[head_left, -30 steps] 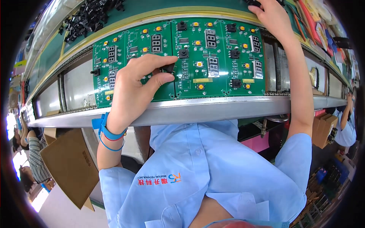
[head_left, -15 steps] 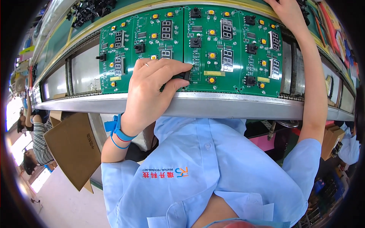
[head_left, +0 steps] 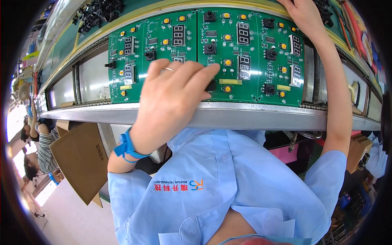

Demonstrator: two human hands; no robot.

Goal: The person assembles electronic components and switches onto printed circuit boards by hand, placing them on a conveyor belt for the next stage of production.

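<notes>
My left hand (head_left: 173, 90) reaches over the green circuit boards (head_left: 190, 87) with thumb and forefinger closed round a small black component (head_left: 211, 85) near the front edge. The part's base is mostly hidden, so I cannot tell whether it is seated. Other black components with stub shafts (head_left: 210, 49) stand on the boards, among yellow-topped push buttons (head_left: 227, 62) and digit displays (head_left: 243, 33). My right hand (head_left: 304, 16) is at the far rail, cut off by the top of the view. Its fingertips are hidden, beside a pile of black parts (head_left: 324, 12).
The boards lie across a conveyor with a metal front rail (head_left: 245, 113) against my body. Another heap of black parts (head_left: 98, 14) sits at far left. A cardboard box (head_left: 79, 163) stands below the rail at left. Other people (head_left: 41, 147) are at the far left edge.
My left hand has moved slightly right and turned over the black component, fingers covering more of it. My right hand has shifted slightly left along the far rail.
</notes>
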